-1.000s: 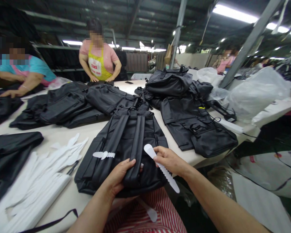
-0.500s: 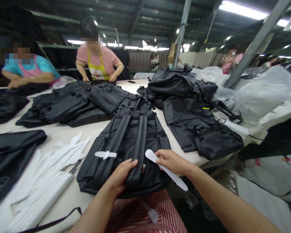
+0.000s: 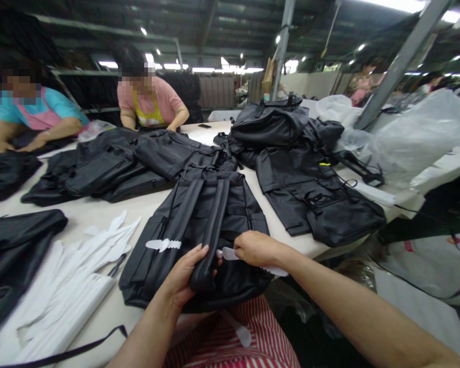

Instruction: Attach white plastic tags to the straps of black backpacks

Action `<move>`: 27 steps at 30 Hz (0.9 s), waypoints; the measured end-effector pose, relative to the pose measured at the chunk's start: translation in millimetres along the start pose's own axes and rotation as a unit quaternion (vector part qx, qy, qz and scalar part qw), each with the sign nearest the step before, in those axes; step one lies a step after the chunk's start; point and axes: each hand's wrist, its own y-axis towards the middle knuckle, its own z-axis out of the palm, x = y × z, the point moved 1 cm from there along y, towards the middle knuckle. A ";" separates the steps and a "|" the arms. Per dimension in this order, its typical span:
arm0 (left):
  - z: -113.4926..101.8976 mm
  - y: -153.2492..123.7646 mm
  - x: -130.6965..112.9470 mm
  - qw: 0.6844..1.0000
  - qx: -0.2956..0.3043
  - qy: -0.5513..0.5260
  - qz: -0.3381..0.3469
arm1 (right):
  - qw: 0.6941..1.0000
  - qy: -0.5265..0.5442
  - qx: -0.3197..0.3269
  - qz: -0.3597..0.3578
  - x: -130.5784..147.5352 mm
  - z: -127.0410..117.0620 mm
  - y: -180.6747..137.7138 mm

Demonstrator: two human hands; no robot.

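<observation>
A black backpack [image 3: 237, 220] lies in front of me, its two shoulder straps facing up. My left hand [image 3: 186, 273] is closed around the lower part of the right-hand shoulder strap [image 3: 210, 237], thumb on top. Pinched in my right hand [image 3: 255, 249] is a white notched strip [image 3: 230, 254], its rounded end close to that strap and my left fingertips. The strip's middle is hidden behind my fingers. Another white strip [image 3: 163, 245] is wrapped around the left-hand strap. One more white strip [image 3: 240, 332] rests on the red-striped cloth over my lap.
Many loose white strips [image 3: 61, 276] are heaped on the pale table [image 3: 95, 204] at left. More black bags [image 3: 107, 158] lie behind and at right [image 3: 291, 189]. Clear plastic bags [image 3: 417, 138] sit at far right. Two co-workers [image 3: 149, 102] work across the table.
My right hand has moved left and turned the white strip flatter, bringing its rounded end to the strap. My left hand has lifted the strap slightly. The view has shifted a little.
</observation>
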 end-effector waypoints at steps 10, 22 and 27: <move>13.1 0.8 4.8 0.999 0.008 0.033 0.003 | 0.914 0.394 -0.029 0.088 11.9 31.7 34.4; 14.6 5.3 17.3 0.999 -0.036 0.021 0.024 | 0.851 0.517 -0.027 0.093 0.4 38.3 36.9; 15.4 1.1 15.4 0.996 -0.044 0.047 0.064 | 0.908 0.417 0.021 0.028 -5.2 16.7 20.2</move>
